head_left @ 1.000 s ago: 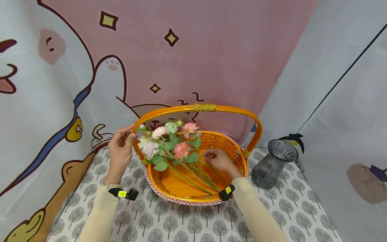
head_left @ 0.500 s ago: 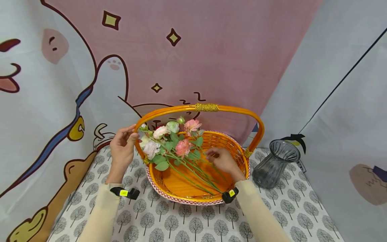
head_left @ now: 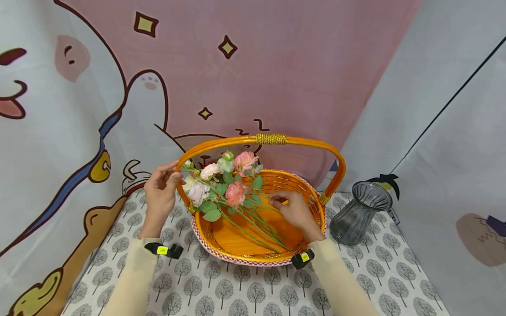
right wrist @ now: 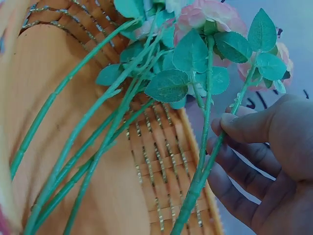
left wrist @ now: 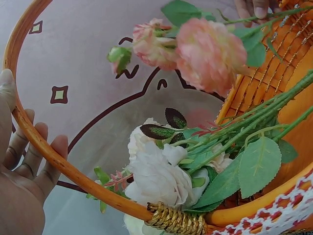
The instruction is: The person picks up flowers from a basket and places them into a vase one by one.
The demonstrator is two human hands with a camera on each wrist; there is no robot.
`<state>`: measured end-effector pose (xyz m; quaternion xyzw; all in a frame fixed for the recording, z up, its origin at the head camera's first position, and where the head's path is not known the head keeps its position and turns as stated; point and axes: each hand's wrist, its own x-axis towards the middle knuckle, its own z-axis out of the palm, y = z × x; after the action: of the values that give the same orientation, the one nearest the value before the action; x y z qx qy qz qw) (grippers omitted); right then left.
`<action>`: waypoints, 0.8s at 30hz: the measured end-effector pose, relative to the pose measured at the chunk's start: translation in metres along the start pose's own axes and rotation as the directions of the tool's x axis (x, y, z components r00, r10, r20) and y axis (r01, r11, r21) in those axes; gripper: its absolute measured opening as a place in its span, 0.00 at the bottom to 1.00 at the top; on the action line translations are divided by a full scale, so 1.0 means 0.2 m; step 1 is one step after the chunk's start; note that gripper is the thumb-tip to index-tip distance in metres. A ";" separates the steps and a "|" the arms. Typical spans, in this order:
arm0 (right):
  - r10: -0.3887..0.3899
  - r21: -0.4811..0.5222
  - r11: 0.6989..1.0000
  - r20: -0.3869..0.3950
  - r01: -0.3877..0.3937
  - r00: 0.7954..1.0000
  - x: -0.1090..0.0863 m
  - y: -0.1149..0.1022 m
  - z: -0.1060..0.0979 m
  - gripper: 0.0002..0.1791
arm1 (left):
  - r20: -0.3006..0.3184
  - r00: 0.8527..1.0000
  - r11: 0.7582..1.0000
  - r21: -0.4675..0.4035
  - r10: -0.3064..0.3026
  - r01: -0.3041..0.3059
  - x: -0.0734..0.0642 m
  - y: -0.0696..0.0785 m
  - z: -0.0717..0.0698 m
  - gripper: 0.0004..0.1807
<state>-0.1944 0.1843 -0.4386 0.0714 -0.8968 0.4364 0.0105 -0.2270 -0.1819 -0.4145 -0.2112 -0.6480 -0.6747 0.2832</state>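
Head view, vase (head_left: 357, 215) beside basket (head_left: 247, 258), handle (head_left: 312, 144) arching over flowers (head_left: 237, 194).

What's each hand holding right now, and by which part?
Right hand: a forked flower stem, pinched on one branch, above where it splits. Left hand: the handle, near its left end.

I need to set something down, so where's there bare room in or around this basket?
The cloth in front of the basket, between both sleeves, is bare; so is the basket floor between the stems and front rim. Crowded: the basket's left end, under the blossoms, and the narrow gap toward the vase.
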 end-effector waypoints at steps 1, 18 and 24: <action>-0.003 0.001 1.000 -0.008 0.003 1.000 0.00 -0.01 -0.01 0.11 | -0.003 1.000 1.000 0.003 -0.005 0.005 0.00 0.00 0.00 0.17; -0.125 -0.084 0.990 -0.096 0.117 0.987 -0.12 -0.15 -0.11 0.10 | -0.003 1.000 1.000 -0.020 -0.011 0.011 -0.01 0.00 0.00 0.16; -0.148 -0.095 0.986 -0.114 0.138 0.982 -0.16 -0.16 -0.14 0.10 | -0.007 1.000 0.999 -0.034 -0.015 0.015 0.00 0.01 0.00 0.16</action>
<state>-0.1593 0.1902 -0.3995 0.1086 -0.9053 0.3986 0.0992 -0.2262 -0.1810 -0.4128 -0.2084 -0.6369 -0.6887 0.2768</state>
